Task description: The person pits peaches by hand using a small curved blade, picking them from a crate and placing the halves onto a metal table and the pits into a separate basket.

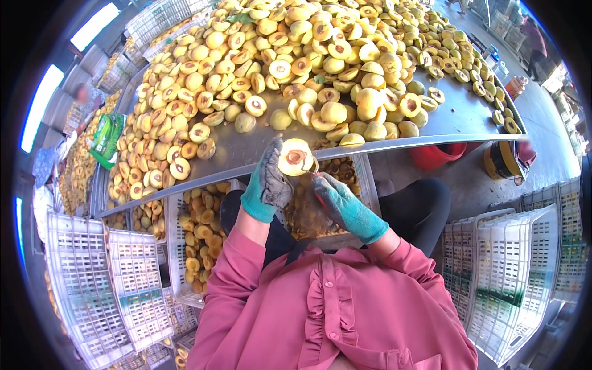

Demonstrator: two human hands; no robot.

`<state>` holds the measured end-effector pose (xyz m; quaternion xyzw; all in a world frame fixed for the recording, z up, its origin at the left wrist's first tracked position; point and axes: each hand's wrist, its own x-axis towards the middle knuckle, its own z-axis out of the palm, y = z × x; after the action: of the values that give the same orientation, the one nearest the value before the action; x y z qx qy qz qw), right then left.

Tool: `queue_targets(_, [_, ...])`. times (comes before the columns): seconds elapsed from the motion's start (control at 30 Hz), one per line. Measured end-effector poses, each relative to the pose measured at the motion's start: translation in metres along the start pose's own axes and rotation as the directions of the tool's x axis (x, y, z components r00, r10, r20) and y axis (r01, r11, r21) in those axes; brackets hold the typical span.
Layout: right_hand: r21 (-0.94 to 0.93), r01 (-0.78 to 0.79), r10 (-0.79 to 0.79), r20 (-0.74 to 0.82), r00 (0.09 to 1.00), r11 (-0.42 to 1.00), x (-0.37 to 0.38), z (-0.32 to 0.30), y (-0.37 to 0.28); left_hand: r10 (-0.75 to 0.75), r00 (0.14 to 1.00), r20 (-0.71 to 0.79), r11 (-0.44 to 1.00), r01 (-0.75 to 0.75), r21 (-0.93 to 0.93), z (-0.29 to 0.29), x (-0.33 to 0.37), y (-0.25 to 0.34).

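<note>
My left hand (271, 179), in a teal glove with a grey coated palm, holds up a halved yellow peach (295, 156). Its cut face with the brown stone hollow is turned toward me. Closed around a small tool with a red handle, my right hand (343, 205) is in a matching glove. The tool's curved metal loop (316, 165) is at the right edge of the peach half; whether it touches the flesh I cannot tell. Just beyond my hands, a metal table (265, 139) carries a big heap of peach halves (333, 68). Many show brown centres.
Below my hands stands a crate (367, 185) with fruit pieces and scraps; another crate (176, 246) of peach halves is left of my knees. White crates (515, 277) stack at both sides. A red bucket (438, 155) sits under the table's right edge. A green bag (108, 140) lies far left.
</note>
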<state>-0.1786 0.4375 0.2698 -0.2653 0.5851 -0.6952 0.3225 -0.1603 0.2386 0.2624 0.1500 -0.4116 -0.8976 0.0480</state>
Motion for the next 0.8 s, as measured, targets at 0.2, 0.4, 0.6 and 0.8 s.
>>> queue_targets(0.2, [-0.090,-0.125,0.126,0.014,0.992,0.988,0.002,0.008,-0.003,0.312,0.922,0.230,0.685,-0.386,0.618,-0.013,-0.018,-0.013])
queue_targets(0.4, [-0.189,0.284,-0.286,0.021,0.958,0.940,0.003,0.002,0.023,0.035,0.976,0.213,0.971,0.017,-0.236,0.020,-0.036,-0.004])
queue_targets(0.6, [-0.071,0.096,-0.092,0.065,0.994,0.993,-0.005,0.011,0.009,-0.010,0.986,0.168,0.997,0.024,-0.077,0.015,-0.035,-0.013])
queue_targets(0.8, [-0.371,0.328,-0.284,0.169,0.944,0.869,-0.007,0.002,0.030,0.146,0.985,0.092,0.949,-0.165,0.270,0.025,-0.040,-0.015])
